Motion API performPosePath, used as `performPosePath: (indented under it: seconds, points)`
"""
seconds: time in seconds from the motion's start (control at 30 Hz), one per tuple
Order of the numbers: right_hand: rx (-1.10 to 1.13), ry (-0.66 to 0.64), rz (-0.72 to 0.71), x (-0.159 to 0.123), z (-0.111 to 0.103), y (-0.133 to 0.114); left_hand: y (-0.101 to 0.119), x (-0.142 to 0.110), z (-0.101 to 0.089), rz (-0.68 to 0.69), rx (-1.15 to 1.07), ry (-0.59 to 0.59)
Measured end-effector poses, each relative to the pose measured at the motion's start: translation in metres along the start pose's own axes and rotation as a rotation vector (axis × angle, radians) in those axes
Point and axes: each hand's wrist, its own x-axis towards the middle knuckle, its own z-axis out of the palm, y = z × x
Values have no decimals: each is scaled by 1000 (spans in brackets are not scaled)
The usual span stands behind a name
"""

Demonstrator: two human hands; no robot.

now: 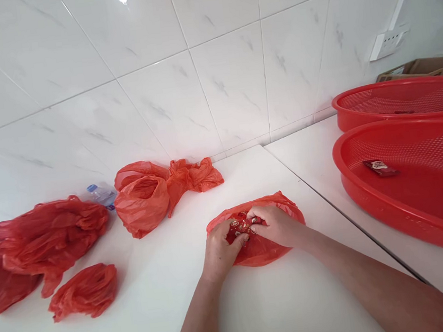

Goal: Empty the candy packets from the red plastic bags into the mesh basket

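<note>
Your left hand (220, 250) and right hand (274, 225) were half-curled at the small packets (235, 227) inside the open red bag (261, 253) on the table (161, 306); couldn't tell if either gripped one. Crumpled bag (84, 292) sat left, red basket (371, 213) right; bottle (103, 195) farther back, near the wall (232, 90).
</note>
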Motion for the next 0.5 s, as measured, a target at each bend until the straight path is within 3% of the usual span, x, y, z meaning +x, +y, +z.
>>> performPosePath:
  seconds: [0.23, 0.5]
  points:
    - [-1, -41, 6, 0, 2, 0, -1, -1, 0, -65, -59, -9]
    - [3, -43, -35, 0, -4, -2, -6, -1, 3, 31, 51, 36]
